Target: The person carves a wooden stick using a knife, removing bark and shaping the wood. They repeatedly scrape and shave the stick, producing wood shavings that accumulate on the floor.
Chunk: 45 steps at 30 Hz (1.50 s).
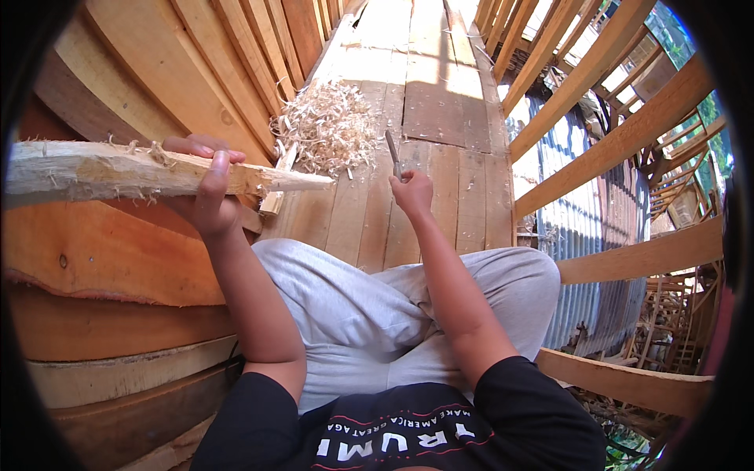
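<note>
My left hand [210, 182] is wrapped round a long pale piece of wood [102, 171], roughly whittled, with curled fibres along its edges. The wood lies nearly level and tapers to a point toward the right. Its far left end runs to the rim of the view. My right hand [412, 191] is closed on the handle of a knife [392, 149], its narrow dark blade pointing up and away. Blade and wood are apart. Most of the handle is hidden by my fingers.
A heap of wood shavings [334, 125] lies on the plank floor [377, 206] ahead. Upright boards [149, 71] lean along the left. An open wooden railing [628, 162] runs along the right, with corrugated metal sheets [585, 220] beyond it. My crossed legs [338, 298] are below my hands.
</note>
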Each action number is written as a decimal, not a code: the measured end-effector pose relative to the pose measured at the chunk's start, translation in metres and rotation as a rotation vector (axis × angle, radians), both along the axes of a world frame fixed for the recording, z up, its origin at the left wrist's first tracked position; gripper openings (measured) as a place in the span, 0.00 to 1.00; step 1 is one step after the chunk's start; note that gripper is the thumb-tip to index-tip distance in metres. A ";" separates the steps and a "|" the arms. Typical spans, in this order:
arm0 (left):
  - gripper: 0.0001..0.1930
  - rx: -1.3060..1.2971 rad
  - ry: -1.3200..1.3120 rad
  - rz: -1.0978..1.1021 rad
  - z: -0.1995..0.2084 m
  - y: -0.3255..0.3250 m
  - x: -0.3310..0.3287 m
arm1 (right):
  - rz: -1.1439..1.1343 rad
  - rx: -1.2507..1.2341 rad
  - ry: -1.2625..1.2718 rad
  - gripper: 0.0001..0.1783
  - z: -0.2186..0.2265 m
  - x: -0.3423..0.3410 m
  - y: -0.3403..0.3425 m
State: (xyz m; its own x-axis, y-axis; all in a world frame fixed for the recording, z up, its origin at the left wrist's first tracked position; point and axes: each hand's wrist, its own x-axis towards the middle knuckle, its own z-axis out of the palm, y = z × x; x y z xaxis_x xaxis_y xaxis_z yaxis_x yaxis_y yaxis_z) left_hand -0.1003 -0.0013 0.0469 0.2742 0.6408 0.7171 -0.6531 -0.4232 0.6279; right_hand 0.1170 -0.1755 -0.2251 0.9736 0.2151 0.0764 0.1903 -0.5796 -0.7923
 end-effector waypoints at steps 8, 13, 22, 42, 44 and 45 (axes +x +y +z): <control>0.10 -0.016 0.057 0.063 -0.010 -0.004 0.015 | -0.134 -0.087 0.169 0.16 -0.022 0.028 -0.007; 0.09 -0.066 0.069 0.052 -0.019 -0.002 0.018 | 0.140 0.164 0.336 0.16 0.010 -0.003 0.017; 0.11 -0.088 0.055 -0.087 -0.032 -0.028 0.047 | 0.203 0.200 0.400 0.19 0.016 0.011 -0.004; 0.13 -0.040 0.044 -0.172 -0.038 -0.028 0.093 | 0.492 0.082 0.693 0.18 0.114 -0.036 -0.033; 0.13 -0.048 0.064 -0.187 -0.038 -0.021 0.099 | 0.494 0.082 0.711 0.19 0.114 -0.036 -0.018; 0.13 -0.052 0.083 -0.214 -0.039 -0.016 0.103 | 0.491 0.083 0.737 0.20 0.113 -0.036 -0.011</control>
State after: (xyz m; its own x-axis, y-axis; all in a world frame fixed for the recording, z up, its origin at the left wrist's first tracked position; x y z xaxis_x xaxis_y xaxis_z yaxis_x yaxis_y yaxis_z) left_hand 0.0023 -0.0174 0.0081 0.4640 0.5974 0.6541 -0.6698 -0.2466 0.7004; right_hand 0.0813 -0.1864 -0.1117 0.5806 0.6431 -0.4992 -0.1728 -0.5018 -0.8475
